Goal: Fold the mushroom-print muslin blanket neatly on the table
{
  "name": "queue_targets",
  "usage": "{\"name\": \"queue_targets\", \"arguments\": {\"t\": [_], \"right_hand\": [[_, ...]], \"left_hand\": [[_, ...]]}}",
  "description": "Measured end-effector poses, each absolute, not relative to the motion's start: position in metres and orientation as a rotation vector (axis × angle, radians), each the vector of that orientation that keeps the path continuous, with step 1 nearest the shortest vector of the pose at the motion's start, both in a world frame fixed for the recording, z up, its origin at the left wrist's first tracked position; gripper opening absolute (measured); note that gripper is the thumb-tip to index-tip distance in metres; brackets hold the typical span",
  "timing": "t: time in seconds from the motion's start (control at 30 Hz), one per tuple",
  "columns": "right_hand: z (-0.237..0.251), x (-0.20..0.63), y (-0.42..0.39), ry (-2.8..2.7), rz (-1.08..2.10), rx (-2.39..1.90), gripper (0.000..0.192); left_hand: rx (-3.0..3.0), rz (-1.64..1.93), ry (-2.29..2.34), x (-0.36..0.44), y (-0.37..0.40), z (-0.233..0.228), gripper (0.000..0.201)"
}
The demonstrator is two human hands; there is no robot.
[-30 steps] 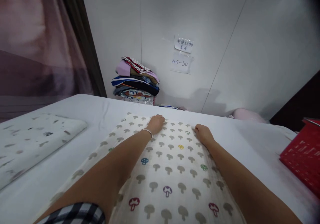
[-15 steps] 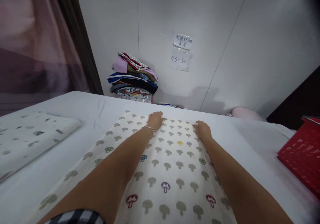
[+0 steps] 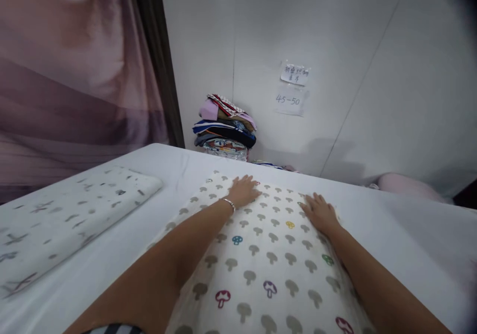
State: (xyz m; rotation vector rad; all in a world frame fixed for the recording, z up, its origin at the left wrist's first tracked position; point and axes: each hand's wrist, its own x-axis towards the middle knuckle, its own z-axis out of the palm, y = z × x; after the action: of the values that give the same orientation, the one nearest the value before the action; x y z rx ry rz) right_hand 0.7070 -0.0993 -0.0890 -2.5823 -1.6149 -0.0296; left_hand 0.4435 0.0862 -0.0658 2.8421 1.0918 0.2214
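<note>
A white cloth printed with small mushrooms [image 3: 268, 254] lies spread on a white table [image 3: 391, 224] in front of me. My left hand [image 3: 244, 192], with a thin bracelet at the wrist, rests flat on the cloth near its far edge, fingers spread. My right hand [image 3: 320, 213] lies flat on the cloth a little to the right and slightly nearer to me, fingers also apart. Neither hand grips the fabric; both press down on it with the palm.
A folded white cloth with dark speckles [image 3: 70, 214] lies on the table at the left. A stack of folded clothes [image 3: 225, 127] stands against the far wall. Paper notes [image 3: 292, 88] hang on the wall. A purple curtain [image 3: 74, 75] hangs at the left.
Both hands went from curled on the cloth's far edge to lying flat with fingers spread, slightly nearer me. My view swung left, so the red basket left the frame.
</note>
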Motion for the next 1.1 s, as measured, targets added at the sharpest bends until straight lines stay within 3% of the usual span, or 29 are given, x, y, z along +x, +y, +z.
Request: {"name": "queue_targets", "arguments": {"t": [0.13, 0.33, 0.47, 0.83, 1.1], "right_hand": [[-0.095, 0.711, -0.11, -1.567, -0.146, -2.656, 0.056], [-0.096, 0.71, -0.109, -1.549, -0.138, -2.678, 0.057], [-0.096, 0.711, -0.108, -1.54, -0.137, -2.668, 0.057], [-0.093, 0.709, -0.109, -1.524, -0.106, -2.696, 0.055], [-0.095, 0.71, -0.109, -1.537, -0.123, -2.681, 0.055]], "left_hand": [[2.774, 0.227, 1.366, 0.398, 0.115, -0.067, 0.06], [2.699, 0.34, 1.58, 0.372, 0.126, -0.063, 0.044], [2.357, 0.482, 1.967, 0.363, 0.132, -0.06, 0.056], [2.169, 0.499, 1.928, 0.373, 0.152, -0.056, 0.029], [2.199, 0.581, 1.937, 0.367, 0.139, -0.046, 0.051]]}}
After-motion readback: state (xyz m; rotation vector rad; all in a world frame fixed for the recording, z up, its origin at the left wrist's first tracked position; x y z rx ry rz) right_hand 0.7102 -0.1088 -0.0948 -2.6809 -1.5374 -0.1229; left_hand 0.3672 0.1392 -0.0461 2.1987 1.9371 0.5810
